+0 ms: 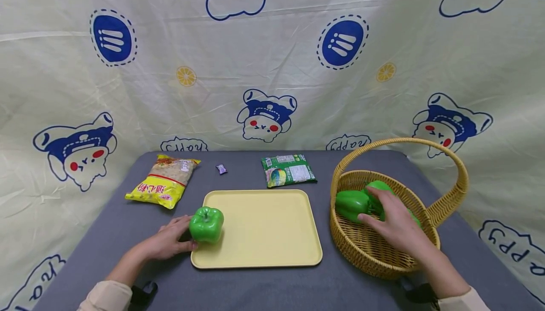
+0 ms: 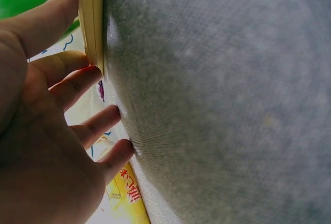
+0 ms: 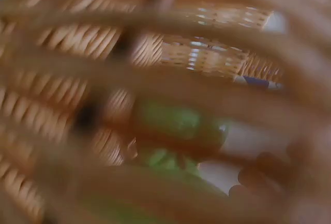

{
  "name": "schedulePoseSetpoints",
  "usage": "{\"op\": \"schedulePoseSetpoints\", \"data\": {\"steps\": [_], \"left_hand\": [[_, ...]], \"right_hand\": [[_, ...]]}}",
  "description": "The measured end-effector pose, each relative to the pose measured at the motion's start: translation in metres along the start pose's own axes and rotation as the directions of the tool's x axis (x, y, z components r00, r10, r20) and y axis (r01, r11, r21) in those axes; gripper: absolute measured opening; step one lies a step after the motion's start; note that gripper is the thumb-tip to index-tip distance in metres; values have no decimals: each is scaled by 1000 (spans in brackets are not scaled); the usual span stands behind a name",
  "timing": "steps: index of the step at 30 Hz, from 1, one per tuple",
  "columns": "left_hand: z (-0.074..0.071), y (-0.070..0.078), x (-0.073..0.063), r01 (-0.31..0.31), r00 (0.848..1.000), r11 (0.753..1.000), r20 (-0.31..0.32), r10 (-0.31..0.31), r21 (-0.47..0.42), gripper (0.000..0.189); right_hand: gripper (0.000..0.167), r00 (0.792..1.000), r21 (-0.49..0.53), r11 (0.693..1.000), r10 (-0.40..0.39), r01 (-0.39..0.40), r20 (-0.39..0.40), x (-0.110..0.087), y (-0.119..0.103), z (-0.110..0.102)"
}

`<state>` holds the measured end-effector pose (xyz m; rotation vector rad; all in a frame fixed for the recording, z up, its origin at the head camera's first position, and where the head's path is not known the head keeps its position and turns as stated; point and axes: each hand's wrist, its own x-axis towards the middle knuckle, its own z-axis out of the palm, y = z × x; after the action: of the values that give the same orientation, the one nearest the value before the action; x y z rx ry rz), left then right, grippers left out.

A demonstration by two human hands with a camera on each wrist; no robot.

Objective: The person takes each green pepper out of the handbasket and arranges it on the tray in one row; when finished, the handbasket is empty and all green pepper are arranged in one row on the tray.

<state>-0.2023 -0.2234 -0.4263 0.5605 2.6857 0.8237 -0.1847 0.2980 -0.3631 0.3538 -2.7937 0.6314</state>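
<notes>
On the cream tray, at its left edge, stands a green bell pepper. My left hand is beside it, fingers extended, with the thumb and fingertips touching the tray's rim. The ring and little fingertips touch the cloth in the left wrist view. My right hand reaches into the wicker basket, thumb and fingers spread over green bell peppers. In the right wrist view, blurred wicker strands partly hide a pepper, with fingertips to its right.
A yellow snack bag lies at the back left. Behind the tray are a tiny purple packet and a green packet. The basket's tall handle arches up at the right. A printed cloth hangs behind the grey table.
</notes>
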Motion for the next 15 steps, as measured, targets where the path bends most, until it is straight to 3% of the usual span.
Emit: {"op": "schedulePoseSetpoints", "data": {"steps": [7, 15], "left_hand": [[-1, 2, 0, 9, 1000, 1000, 5, -9, -4, 73], [0, 0, 1, 2, 1000, 1000, 3, -2, -3, 72]], "right_hand": [[73, 999, -65, 998, 10, -14, -52, -4, 15, -10], [82, 998, -84, 994, 64, -64, -5, -7, 31, -14]]}}
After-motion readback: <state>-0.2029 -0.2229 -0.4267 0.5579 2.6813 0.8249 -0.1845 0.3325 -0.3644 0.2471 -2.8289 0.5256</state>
